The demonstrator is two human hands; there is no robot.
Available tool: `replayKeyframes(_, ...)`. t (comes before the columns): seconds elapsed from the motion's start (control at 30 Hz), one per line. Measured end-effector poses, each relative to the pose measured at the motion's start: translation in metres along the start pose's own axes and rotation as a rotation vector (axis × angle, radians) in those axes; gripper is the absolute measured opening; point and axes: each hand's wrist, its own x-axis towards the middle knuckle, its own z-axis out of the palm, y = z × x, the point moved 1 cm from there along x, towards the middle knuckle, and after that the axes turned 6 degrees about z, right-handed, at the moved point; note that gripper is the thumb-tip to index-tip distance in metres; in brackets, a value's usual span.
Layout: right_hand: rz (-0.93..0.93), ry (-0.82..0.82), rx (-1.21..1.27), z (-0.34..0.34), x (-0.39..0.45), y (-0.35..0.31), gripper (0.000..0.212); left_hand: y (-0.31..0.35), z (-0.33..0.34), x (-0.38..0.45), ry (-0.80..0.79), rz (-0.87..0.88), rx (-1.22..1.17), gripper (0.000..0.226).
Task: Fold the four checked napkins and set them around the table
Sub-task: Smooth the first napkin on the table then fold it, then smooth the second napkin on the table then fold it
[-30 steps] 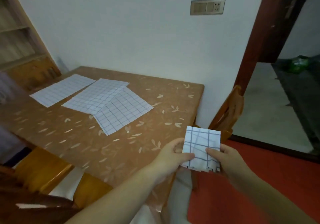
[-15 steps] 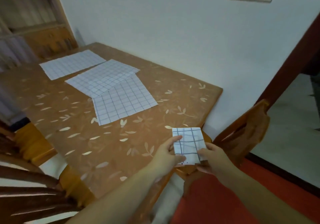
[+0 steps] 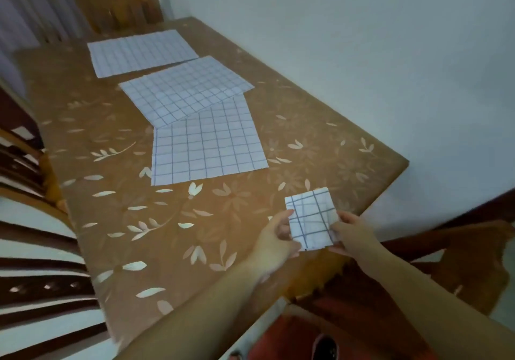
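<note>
Holding the small folded checked napkin (image 3: 310, 218) by its two sides, the left hand (image 3: 274, 238) and the right hand (image 3: 352, 234) pinching it over the near corner of the flowery table (image 3: 117, 220), the person should lay it flat and square to the edge.

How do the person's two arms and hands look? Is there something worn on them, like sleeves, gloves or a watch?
Both forearms are bare as far as the picture shows: no sleeves are visible. The left hand and the right hand wear no gloves, and I see no watch, bracelet or ring. The fingers are uncovered too.
</note>
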Motion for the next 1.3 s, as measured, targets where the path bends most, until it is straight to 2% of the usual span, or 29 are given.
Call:
replayKeyframes(0.3, 0.005, -0.276, -0.188, -0.03, 0.101, -0.02, 0.021, -0.017, 0.054, 0.052, 0.264, -0.053, 0.125, 0.075)
replayKeyframes(0.43, -0.045, -0.328, -0.313, -0.041, 0.129, -0.019, 0.02, -0.033, 0.076, 0.072, 0.339, -0.114, 0.171, 0.076)
replayKeyframes(0.57, -0.229, -0.326, -0.58, -0.052, 0.149, -0.016, 0.018, -0.041, 0.09, 0.082, 0.335, -0.152, 0.356, 0.075)
replayKeyframes(0.67, -0.329, -0.316, -0.693, -0.058, 0.154, -0.014, 0.014, -0.044, 0.096, 0.083, 0.343, -0.143, 0.457, 0.07)
replayKeyframes(0.87, -0.425, -0.31, -0.744, -0.059, 0.159, -0.012, 0.012, -0.05, 0.097, 0.087, 0.424, -0.135, 0.507, 0.074)
replayKeyframes(1.07, -0.448, -0.227, -0.755, -0.06, 0.155, -0.012, 0.022, -0.047, 0.087, 0.076, 0.449, -0.077, 0.596, 0.067)
replayKeyframes(1.17, -0.522, -0.162, -0.774, -0.055, 0.143, -0.021, 0.038, -0.032, 0.066, 0.061, 0.471, -0.074, 0.688, 0.061)
replayKeyframes(1.3, -0.667, -0.174, -0.782, -0.032, 0.111, -0.041, 0.043, 0.003, 0.018, 0.035, 0.492, -0.027, 0.896, 0.055)
